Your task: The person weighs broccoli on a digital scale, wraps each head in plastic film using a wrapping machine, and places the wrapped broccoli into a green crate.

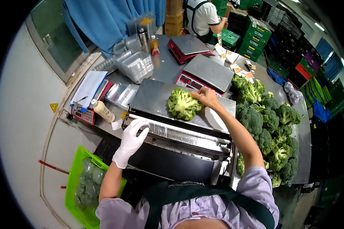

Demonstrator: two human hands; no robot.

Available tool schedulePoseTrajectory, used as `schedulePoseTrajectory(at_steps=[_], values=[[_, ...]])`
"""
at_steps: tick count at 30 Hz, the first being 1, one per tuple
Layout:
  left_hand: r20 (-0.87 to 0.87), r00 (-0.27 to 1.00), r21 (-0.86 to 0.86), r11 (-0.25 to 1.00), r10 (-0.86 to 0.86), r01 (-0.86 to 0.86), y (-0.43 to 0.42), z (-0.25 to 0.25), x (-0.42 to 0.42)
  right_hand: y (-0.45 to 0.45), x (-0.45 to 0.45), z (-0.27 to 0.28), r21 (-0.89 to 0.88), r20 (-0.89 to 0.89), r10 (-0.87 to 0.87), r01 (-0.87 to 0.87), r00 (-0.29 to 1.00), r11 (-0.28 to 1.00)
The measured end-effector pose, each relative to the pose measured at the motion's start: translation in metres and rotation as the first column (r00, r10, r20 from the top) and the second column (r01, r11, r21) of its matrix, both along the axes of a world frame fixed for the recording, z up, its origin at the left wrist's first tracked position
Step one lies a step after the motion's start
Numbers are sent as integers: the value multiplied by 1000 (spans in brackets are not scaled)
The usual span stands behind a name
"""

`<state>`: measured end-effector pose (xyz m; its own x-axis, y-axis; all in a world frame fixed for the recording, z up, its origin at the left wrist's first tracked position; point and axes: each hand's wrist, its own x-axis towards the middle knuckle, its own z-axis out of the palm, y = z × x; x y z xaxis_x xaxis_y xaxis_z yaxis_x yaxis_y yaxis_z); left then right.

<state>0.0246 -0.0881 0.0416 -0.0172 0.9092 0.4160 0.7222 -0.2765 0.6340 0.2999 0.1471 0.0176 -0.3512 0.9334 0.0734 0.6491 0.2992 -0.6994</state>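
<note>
A broccoli head (182,104) lies stem side up on the metal top of a wrapping machine (151,91). My bare right hand (207,98) grips its right edge between thumb and fingers. In a white glove, my left hand (131,140) is at the left end of the clear film roll (179,132), fingers bent and thumb apart from them. Whether its fingertips touch the film cannot be made out. Beneath my right forearm is a white roundish item (215,119), partly covered.
Broccoli heads (269,126) are piled on the right. Two scales (208,72) (189,47) stand behind the machine, with plastic trays (135,65) and a cream bottle (102,110) to the left. A green basket (72,187) holds wrapped broccoli. A co-worker (202,19) stands beyond the table.
</note>
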Motion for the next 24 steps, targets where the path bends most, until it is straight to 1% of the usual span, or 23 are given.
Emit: schedulePoseTrajectory(at_steps=[1,3,4,5,6,7,8,9,10,11,13,14,15,16,17,18,19,20,21,22,23,24], values=[[-27,999,40,998,-46,47,4,-6,-3,0,4,-4,92,-36,-9,12,999,996],[-179,976,51,990,-122,133,9,-3,-6,-12,21,7,244,-16,-9,13,1000,970],[-289,940,45,978,-181,202,14,-3,-11,-25,29,18,246,-15,-13,16,1000,969],[-400,888,36,964,-226,262,18,-4,-15,-44,38,28,356,118,49,-88,992,930],[-543,791,49,929,-284,367,27,-7,-22,-62,47,34,446,256,94,-204,962,871],[-672,668,44,884,-319,466,37,-8,-29,-76,56,35,465,401,207,-393,893,793],[-817,476,-30,848,-326,529,46,-8,-34,-88,62,27,364,528,281,-512,802,778],[-852,396,-55,811,-342,582,53,-10,-35,-109,62,30,341,698,307,-676,648,653],[-863,345,-85,779,-369,621,61,-16,-38,-114,65,14,331,767,357,-806,533,491],[-872,291,-117,744,-395,658,70,-24,-39,-122,66,-4,329,753,407,-831,518,449],[-855,307,-150,764,-419,627,85,-41,-35,-140,60,-2,349,752,430,-855,499,382],[-859,305,-128,749,-412,651,91,-45,-36,-137,63,-11,357,744,433,-851,508,385],[-863,303,-106,731,-404,674,94,-45,-37,-139,66,-12,360,745,427,-847,513,391],[-864,300,-104,727,-404,679,94,-46,-39,-141,70,-12,385,686,429,-794,587,471],[-737,476,-104,776,-480,622,91,-48,-43,-144,75,-14,399,623,426,-735,656,548],[-574,635,-121,820,-517,559,86,-49,-45,-149,82,-19,412,557,406,-665,725,623],[-576,634,-120,821,-516,559,79,-42,-45,-160,87,-19,414,557,405,-665,725,622],[-283,790,-326,829,-544,454,68,-34,-47,-175,93,-16,344,462,348,-527,815,777],[19,895,-532,754,-445,386,57,-23,-49,-188,97,-10,247,373,267,-373,888,894],[297,856,-601,614,-424,512,47,-11,-54,-201,100,4,171,232,301,-344,925,923],[394,763,-500,577,-513,646,37,-4,-60,-214,100,25,88,84,317,-324,945,942],[446,745,-500,551,-497,667,27,13,-60,-226,98,55,-51,-35,296,-297,955,953]])
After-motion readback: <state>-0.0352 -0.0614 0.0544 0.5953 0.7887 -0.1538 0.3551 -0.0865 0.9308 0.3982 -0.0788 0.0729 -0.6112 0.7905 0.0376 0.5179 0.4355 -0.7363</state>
